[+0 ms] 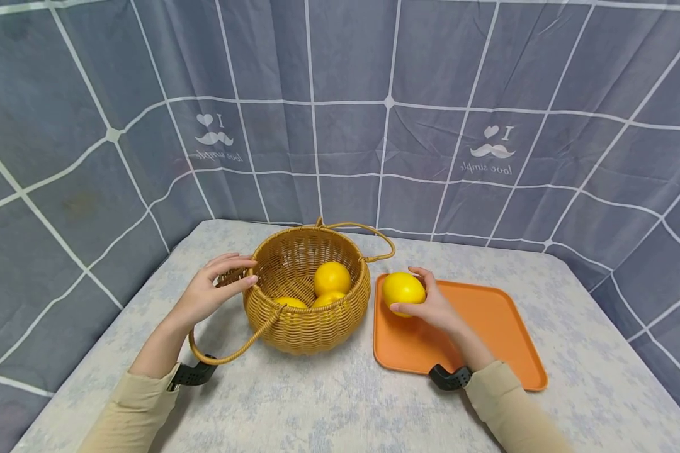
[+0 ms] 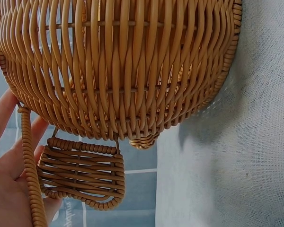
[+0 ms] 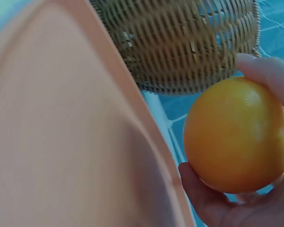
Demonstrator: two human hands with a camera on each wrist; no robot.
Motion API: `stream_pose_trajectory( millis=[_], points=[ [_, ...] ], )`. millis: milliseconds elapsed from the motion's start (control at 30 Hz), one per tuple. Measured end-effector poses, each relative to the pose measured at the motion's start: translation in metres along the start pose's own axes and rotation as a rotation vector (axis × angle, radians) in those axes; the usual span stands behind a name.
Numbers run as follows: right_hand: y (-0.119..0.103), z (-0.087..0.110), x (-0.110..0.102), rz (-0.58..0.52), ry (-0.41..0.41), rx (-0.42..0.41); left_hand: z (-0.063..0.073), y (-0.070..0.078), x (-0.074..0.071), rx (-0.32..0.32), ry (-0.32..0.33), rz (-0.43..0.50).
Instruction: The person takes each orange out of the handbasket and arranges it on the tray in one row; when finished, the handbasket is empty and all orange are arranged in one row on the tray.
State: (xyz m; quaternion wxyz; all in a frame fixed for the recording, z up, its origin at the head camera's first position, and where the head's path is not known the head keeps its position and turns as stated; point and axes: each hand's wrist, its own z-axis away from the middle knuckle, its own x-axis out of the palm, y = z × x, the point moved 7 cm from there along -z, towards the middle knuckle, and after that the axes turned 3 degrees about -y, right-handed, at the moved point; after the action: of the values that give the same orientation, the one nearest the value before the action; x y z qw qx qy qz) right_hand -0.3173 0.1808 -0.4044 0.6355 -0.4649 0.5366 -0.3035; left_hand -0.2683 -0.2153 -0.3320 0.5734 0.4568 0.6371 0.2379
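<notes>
My right hand [image 1: 433, 305] grips a round, yellow-orange orange [image 3: 239, 135] between thumb and fingers, held over the left part of the orange tray [image 1: 487, 333]. To the left stands a round wicker basket [image 1: 306, 330] with more of the same fruit inside; three show, including one orange [image 1: 332, 278] lying on the others. At the basket's left rim is my left hand [image 1: 212, 286], its fingers mostly straight and touching the edge. In the left wrist view, those fingers lie beside the wicker wall [image 2: 118, 71], behind a loop handle [image 2: 31, 165] and a small woven flap [image 2: 83, 172].
A pale, flower-patterned cloth [image 1: 294, 402] covers the table. Behind it hangs a grey-blue curtain [image 1: 351, 138] with white lines. One basket handle [image 1: 382, 245] sticks out toward the tray, the other handle [image 1: 232, 355] toward my left wrist.
</notes>
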Motion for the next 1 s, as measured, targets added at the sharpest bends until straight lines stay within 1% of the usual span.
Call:
stream_pose_trajectory(
  millis=[200,300,400,467,600,733,800,1000],
  points=[
    [0.003,-0.001,0.011,0.085,0.012,-0.011,0.0,-0.001,0.0,-0.006,-0.002,0.0],
    [0.005,-0.002,0.016,0.127,0.035,-0.016,0.0,-0.001,0.0,-0.005,-0.001,-0.005],
    [0.005,-0.002,0.021,0.15,0.052,-0.028,0.0,0.0,0.0,-0.002,0.0,-0.007],
    [0.002,-0.001,0.024,0.142,0.047,-0.042,-0.001,0.0,0.0,-0.001,-0.001,-0.007],
    [-0.014,0.007,0.028,0.081,0.013,-0.06,-0.001,0.0,0.0,-0.004,-0.001,-0.007],
    [-0.028,0.014,0.029,0.066,-0.026,-0.075,-0.001,0.0,0.0,0.002,0.001,-0.008],
    [-0.028,0.014,0.029,0.045,-0.067,-0.087,0.0,0.0,0.0,0.007,0.001,-0.007],
    [-0.005,0.004,0.023,0.011,-0.192,-0.089,-0.001,0.0,0.0,0.01,0.003,-0.009]
  ],
)
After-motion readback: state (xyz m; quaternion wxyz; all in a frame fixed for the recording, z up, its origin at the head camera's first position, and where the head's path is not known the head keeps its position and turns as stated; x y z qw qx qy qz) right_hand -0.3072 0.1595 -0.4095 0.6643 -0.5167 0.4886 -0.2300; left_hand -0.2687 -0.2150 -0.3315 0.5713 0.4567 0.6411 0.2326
